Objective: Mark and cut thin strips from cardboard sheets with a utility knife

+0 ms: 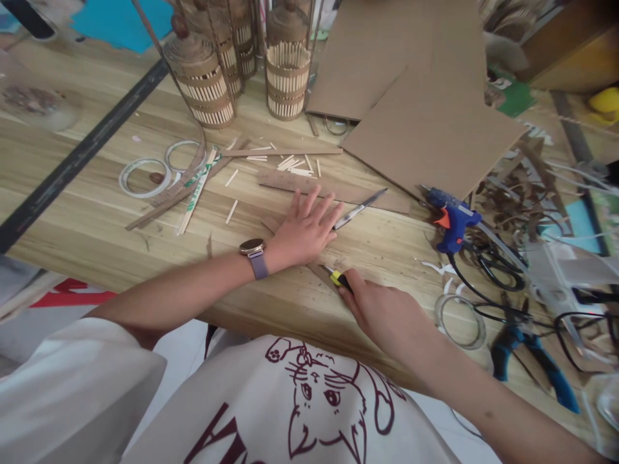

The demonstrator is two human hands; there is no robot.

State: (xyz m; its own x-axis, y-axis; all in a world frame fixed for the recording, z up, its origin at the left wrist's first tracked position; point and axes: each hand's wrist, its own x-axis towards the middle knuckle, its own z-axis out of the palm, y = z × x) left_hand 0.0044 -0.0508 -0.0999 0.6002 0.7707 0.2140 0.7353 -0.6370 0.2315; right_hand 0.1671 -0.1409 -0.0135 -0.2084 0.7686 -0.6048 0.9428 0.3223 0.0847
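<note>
My left hand (309, 229) lies flat with fingers spread, pressing on a narrow brown cardboard strip (316, 269) that is mostly hidden under it. In my right hand (380, 309) is a yellow and black craft knife (337, 277), its blade tip at the strip close beside my left palm. Just right of my left fingers rests a slim pen-like tool (360, 209). A wider cardboard strip (333, 189) lies beyond the fingertips. Short pale sticks (294, 165) are scattered behind it.
Several lantern-like stick-and-cardboard models (287, 71) stand at the back. Large cardboard sheets (430, 135) lie behind right. On the right are a blue glue gun (454, 222), a tape roll (460, 321) and pliers (525, 341). A white tape roll (145, 178) and long black bar (91, 145) lie left.
</note>
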